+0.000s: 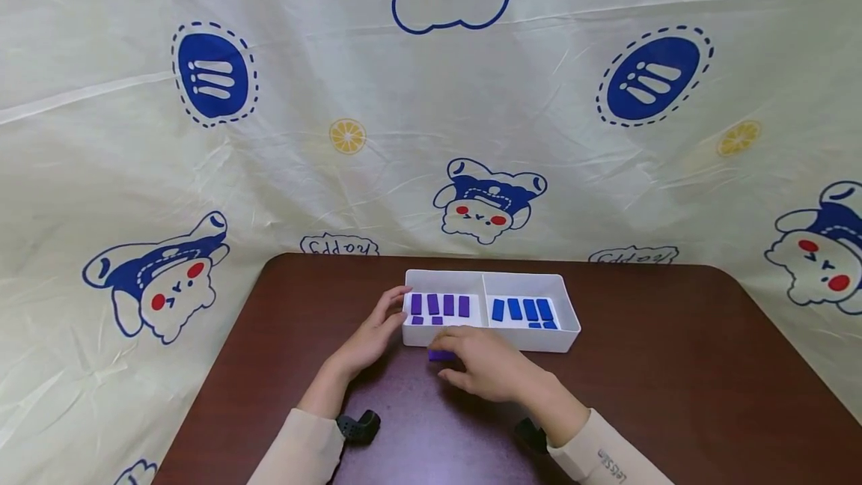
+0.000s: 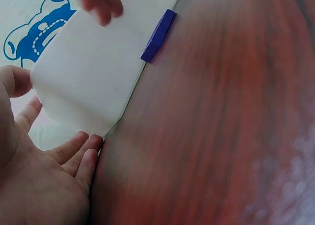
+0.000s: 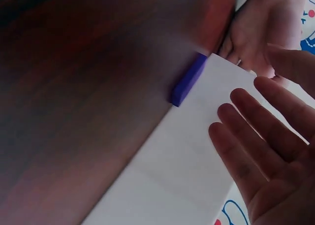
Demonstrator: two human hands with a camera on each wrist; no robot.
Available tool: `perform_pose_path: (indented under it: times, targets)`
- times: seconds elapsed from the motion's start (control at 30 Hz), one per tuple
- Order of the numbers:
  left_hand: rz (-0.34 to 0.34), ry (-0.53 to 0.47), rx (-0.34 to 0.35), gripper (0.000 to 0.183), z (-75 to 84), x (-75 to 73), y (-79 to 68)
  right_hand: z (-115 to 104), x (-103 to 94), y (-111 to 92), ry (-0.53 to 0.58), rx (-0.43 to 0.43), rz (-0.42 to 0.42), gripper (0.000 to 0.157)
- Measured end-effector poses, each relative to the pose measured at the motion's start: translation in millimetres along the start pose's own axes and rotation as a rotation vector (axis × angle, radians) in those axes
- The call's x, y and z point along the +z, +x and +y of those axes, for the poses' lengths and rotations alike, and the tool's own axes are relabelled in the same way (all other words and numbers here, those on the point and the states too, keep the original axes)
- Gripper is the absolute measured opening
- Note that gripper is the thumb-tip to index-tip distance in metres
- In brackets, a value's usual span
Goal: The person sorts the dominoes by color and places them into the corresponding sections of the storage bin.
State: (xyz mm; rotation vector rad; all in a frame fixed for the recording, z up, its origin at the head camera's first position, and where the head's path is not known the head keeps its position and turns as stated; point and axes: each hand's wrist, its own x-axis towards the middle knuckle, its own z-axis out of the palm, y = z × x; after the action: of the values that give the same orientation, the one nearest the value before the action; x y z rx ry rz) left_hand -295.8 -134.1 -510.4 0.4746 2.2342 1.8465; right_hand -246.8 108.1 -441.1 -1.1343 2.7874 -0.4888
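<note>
A white two-compartment box [image 1: 532, 340] sits on the table. My left hand [image 1: 367, 343] touches its left end, fingers spread against the wall and corner, also plain in the left wrist view. In front of the box, a purple block [image 1: 441, 355] lies on the table along the foot of the front wall; both wrist views show this block [image 2: 158, 36] too. Over the block and the front wall is my right hand [image 1: 488, 365], holding nothing; its fingers look fairly straight in the right wrist view. Several purple blocks [image 1: 448, 305] are in the left compartment, several blue blocks [image 1: 515, 309] in the right.
The box stands near the far edge of the dark brown wooden table [image 1: 646, 380]. Behind the table hangs a pale printed curtain [image 1: 525, 96]. Each wrist wears a black band [image 1: 360, 426], below light sleeves.
</note>
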Motion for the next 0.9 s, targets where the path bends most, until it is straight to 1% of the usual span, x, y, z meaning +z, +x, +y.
perform_pose_path:
  times: [0.2,0.37,0.47,0.67,0.9]
  targets:
    - [-0.011,-0.011,0.000,0.048,2.3,-1.7,-0.1,5,6.8,-1,-0.036,-0.050,-0.021,0.039]
    - [-0.007,-0.004,0.001,0.047,3.2,-1.4,-0.3,7,11.0,-3,-0.054,-0.040,-0.051,0.038]
    - [-0.002,-0.007,-0.015,0.047,2.0,-0.1,-1.6,7,14.3,-5,-0.050,-0.031,-0.068,0.037]
    - [0.010,-0.001,-0.027,0.047,1.7,-1.5,-0.9,4,14.9,-4,-0.063,-0.050,-0.050,0.036]
    - [0.000,0.007,-0.036,0.047,5.2,-0.6,-0.4,4,11.7,-5,-0.033,-0.056,-0.053,0.039]
